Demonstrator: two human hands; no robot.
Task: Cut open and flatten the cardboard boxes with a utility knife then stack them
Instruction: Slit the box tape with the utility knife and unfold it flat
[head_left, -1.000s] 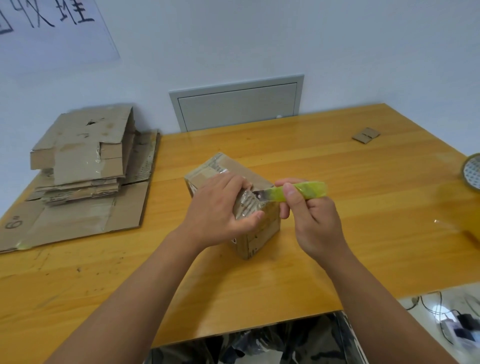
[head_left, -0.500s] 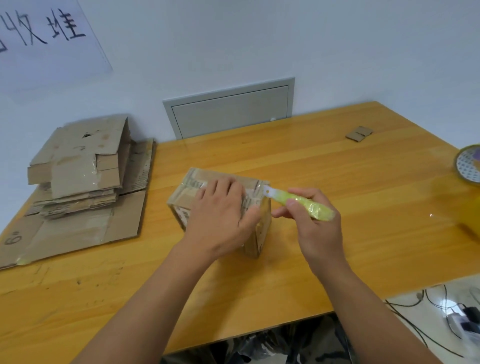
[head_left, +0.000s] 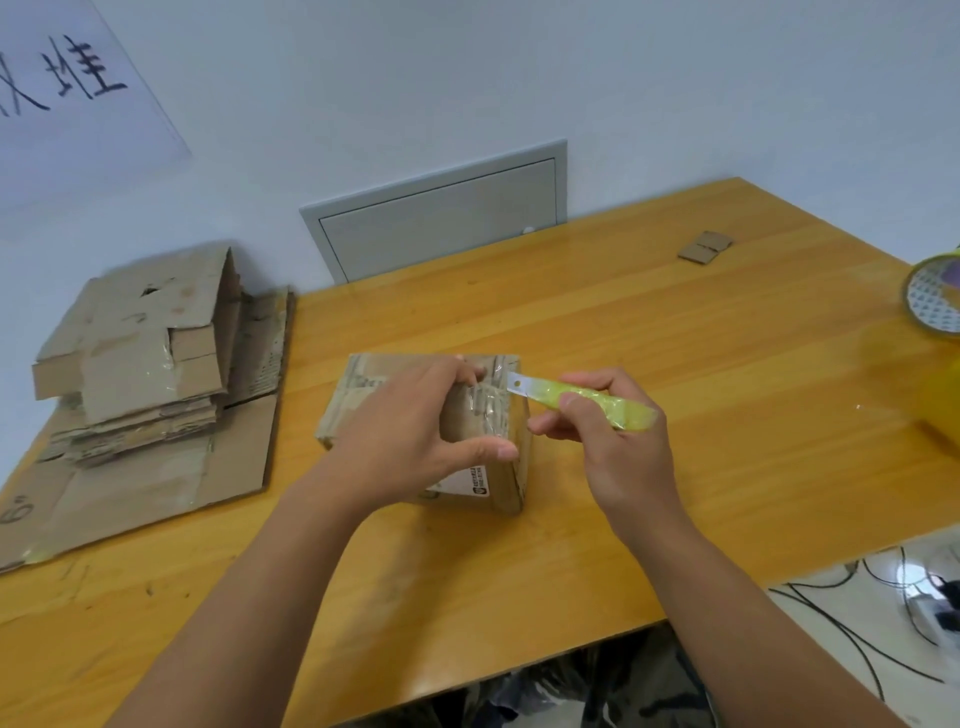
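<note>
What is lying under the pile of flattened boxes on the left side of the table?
A large flattened cardboard sheet lies under the pile of flattened boxes, directly on the wooden table. Its middle is covered by the pile, so anything between them cannot be seen.

Left hand (head_left: 410, 441): fingers and thumb curled over the box (head_left: 498, 467), gripping its top.
Right hand (head_left: 613, 447): right of the box, pinching the knife (head_left: 592, 402) handle.

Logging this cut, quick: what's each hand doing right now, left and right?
Left hand: grips the small cardboard box, fingers over its top, thumb on the near side.
Right hand: holds the yellow-green utility knife, blade at the box's top edge.
</note>
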